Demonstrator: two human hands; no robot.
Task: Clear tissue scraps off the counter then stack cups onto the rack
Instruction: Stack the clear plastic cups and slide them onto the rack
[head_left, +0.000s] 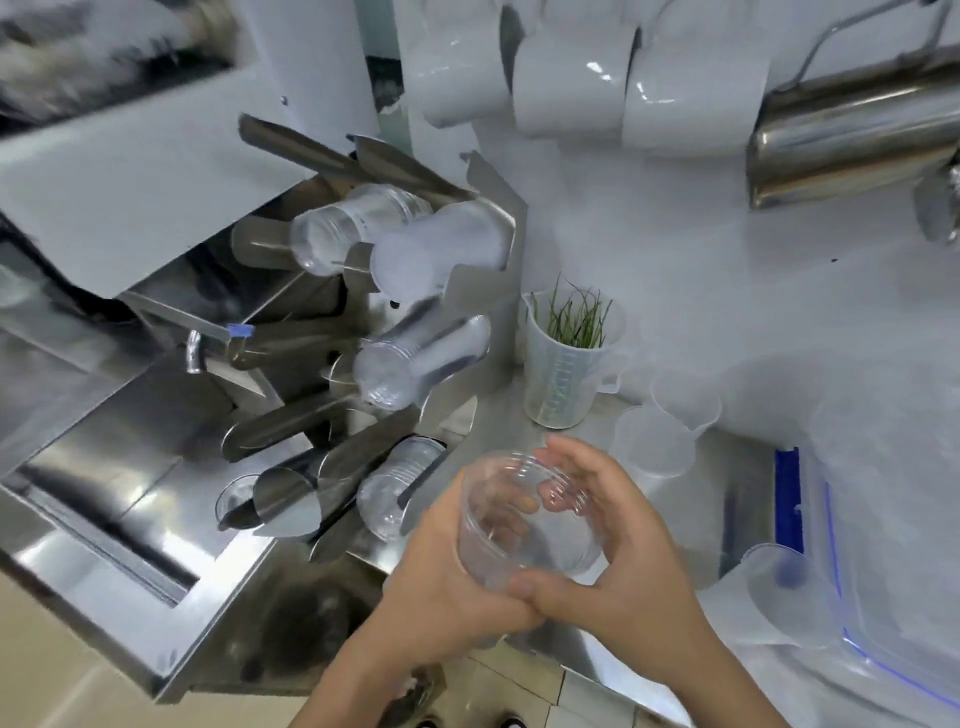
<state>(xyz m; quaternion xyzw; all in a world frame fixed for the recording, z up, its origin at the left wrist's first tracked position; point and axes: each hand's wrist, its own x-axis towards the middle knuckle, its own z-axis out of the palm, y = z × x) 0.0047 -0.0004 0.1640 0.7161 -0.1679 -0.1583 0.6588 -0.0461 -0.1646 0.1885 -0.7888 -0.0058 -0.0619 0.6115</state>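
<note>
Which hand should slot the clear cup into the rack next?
Left, probably. Both hands grip the cup, but the left hand is on the rack side, nearest its slots; the right hand would have to cross over.

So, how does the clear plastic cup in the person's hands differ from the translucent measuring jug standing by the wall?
The clear plastic cup is held off the counter between the left hand and the right hand; the translucent measuring jug stands on the counter, untouched. The cup looks empty; the jug holds thin green stalks. The cup is clear and plain; the jug is cloudy, with printed marks and a handle. Both have their mouths facing up.
</note>
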